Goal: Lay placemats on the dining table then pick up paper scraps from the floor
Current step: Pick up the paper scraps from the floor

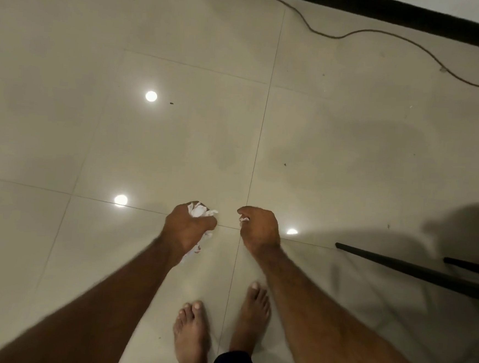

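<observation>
Beige tiled floor (179,133): glossy, mirroring ceiling lights. Only dark specks show on it, no loose paper in view, so this patch looks nearly cleared.
Chair legs (411,270): dark, slanting in at the right edge, well apart from both hands.
Cable (387,35): trails beside the far wall, out of reach.
Left hand (184,228): fingers curled round the gathered paper; it seems to serve as the store.
Right hand (260,226): thumb and fingertips pinch one piece, near the left fist, probably to add it.
Paper wad (198,210): white, crumpled, bulging above and below the left fist.
Small scrap (243,219): white, just showing at the right fingertips, off the floor.
</observation>
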Motion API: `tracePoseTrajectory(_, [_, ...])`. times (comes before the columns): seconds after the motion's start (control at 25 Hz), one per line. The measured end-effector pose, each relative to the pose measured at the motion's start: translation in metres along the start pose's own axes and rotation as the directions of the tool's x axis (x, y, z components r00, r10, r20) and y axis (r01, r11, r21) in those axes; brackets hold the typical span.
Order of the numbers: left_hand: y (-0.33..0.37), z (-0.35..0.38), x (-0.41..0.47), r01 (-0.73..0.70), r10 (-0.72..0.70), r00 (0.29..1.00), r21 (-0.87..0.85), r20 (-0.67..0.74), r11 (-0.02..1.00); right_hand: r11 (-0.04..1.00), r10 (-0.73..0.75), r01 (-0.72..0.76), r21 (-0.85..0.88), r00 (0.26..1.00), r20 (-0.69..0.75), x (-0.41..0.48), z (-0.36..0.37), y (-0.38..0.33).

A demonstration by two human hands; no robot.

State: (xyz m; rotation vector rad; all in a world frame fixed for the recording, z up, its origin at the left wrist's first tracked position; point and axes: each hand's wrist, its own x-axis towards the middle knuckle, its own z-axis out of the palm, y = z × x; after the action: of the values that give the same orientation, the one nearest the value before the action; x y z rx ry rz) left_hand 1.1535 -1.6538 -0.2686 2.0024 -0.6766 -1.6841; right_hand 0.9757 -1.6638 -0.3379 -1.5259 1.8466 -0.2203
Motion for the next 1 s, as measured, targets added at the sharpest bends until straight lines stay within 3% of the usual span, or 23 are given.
tracePoseTrajectory(0.32, [0.065,0.018,-0.069,-0.177,0.162,0.984,0.291,0.075,0.94,0.999,-0.019,0.017,-0.031,0.999,-0.051,-0.049,-0.072,-0.035])
tracePoseTrajectory(0.68, [0.128,0.02,-0.179,-0.208,0.204,0.978,0.276,0.043,0.939,0.993,0.1,-0.086,0.082,0.979,-0.176,-0.155,-0.19,-0.068])
tracePoseTrajectory(0.84, [0.147,0.018,-0.239,-0.229,0.225,0.973,0.286,0.048,0.93,0.997,0.069,-0.065,0.034,0.987,-0.145,-0.206,-0.236,-0.068])
tracePoseTrajectory(0.92, [0.155,0.016,-0.268,-0.33,0.325,0.942,0.425,0.085,0.843,0.999,0.046,-0.049,-0.018,0.988,-0.147,-0.233,-0.262,-0.066])
tracePoseTrajectory(1.0, [0.159,0.013,-0.303,-0.444,0.438,0.885,0.576,0.16,0.686,0.998,0.027,-0.035,-0.047,0.987,-0.161,-0.264,-0.291,-0.066])
